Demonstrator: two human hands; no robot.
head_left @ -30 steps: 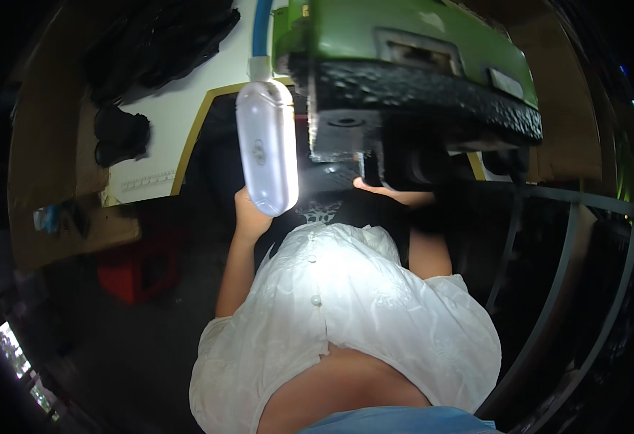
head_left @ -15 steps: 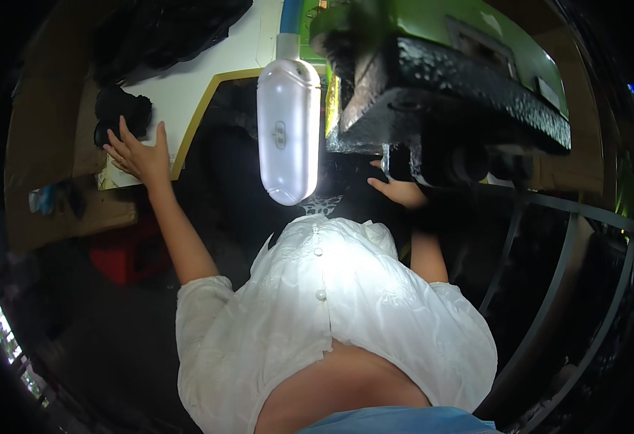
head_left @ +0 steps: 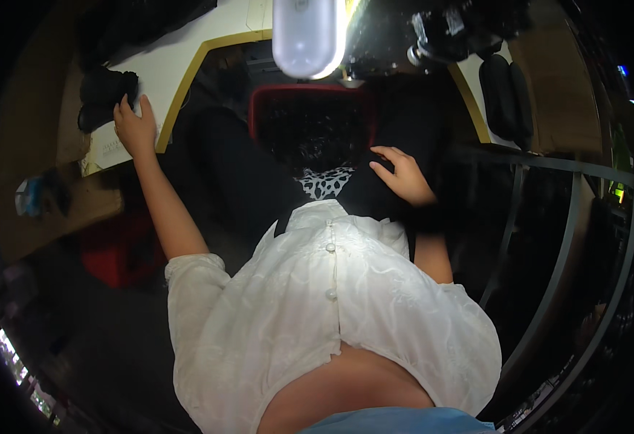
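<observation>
On the white floor panel at upper left, the left hand lies flat, fingers spread and open, palm down. Its fingertips touch a black bundle that sits on the panel just beyond them; the hand grips nothing. The panel carries a yellow edge stripe running just beside the hand.

At centre right, the right hand rests on a dark surface, fingers loosely curved and partly open. Whether it holds anything cannot be told; the surface under it is too dark to read. Just left of it lies a black-and-white spotted cloth, near the hand but not touching it.

Above the cloth stands a red-rimmed black seat. A white oblong lamp hangs over it at the top edge, lit. Dark machinery fills the upper right, with a black pad beside it. Grey metal bars curve down the right side. A red box sits in shadow at left, below a brown cardboard sheet.

The person wears a white buttoned blouse.
</observation>
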